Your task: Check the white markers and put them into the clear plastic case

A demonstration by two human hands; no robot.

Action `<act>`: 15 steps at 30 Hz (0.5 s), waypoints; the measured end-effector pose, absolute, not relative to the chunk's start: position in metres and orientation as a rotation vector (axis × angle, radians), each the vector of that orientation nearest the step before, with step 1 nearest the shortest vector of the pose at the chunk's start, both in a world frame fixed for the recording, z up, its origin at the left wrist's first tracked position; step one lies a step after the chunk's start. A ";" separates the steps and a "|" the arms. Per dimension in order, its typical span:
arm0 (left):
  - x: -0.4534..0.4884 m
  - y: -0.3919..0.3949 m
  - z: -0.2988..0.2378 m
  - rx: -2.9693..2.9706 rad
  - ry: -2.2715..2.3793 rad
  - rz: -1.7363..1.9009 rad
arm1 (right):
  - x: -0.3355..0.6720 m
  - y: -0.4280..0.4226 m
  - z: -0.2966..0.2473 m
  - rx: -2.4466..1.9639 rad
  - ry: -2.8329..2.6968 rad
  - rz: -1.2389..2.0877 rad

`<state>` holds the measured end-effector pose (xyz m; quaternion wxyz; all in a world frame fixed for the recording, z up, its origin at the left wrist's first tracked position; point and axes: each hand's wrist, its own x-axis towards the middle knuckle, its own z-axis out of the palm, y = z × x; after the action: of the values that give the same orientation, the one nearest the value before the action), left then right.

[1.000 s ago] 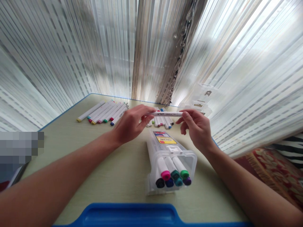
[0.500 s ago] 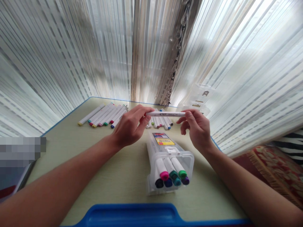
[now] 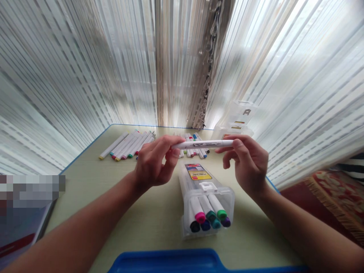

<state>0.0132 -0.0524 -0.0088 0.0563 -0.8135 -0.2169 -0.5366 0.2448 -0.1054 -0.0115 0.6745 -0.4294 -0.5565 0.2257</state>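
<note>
A white marker (image 3: 206, 144) is held level in the air between my two hands. My left hand (image 3: 157, 159) pinches its left end, and my right hand (image 3: 246, 163) pinches the right end between thumb and fingers. The fingertips hide both ends. Below it on the table lies a clear plastic case (image 3: 186, 197) with a yellow label, holding several markers whose pink, green, teal, blue, black and purple caps face me. Behind my hands are two groups of loose white markers: one on the left (image 3: 125, 146), one in the middle (image 3: 195, 148).
Another clear plastic case (image 3: 239, 121) stands open at the back right of the pale table (image 3: 93, 197). A blue tray (image 3: 167, 261) runs along the near edge. Curtains (image 3: 127, 68) hang behind the table. Patterned fabric (image 3: 335, 201) is at the right.
My hands, still pinching the marker at both ends, have come slightly lower and the right one farther right. The whole view has shifted a little. The case and loose markers stay in place.
</note>
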 end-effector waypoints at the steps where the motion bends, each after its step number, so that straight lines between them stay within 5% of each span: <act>1: 0.013 -0.054 -0.009 -2.468 -0.657 -1.628 | 0.244 -0.108 -0.011 -0.960 -1.250 0.496; 15: 0.015 -0.049 -0.013 -2.531 -0.515 -1.767 | 0.242 -0.114 -0.008 -0.898 -1.269 0.473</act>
<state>0.0153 -0.0488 -0.0126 0.0063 -0.8087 -0.1647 -0.5646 0.2425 -0.1136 -0.0080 0.6878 -0.4013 -0.5669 0.2111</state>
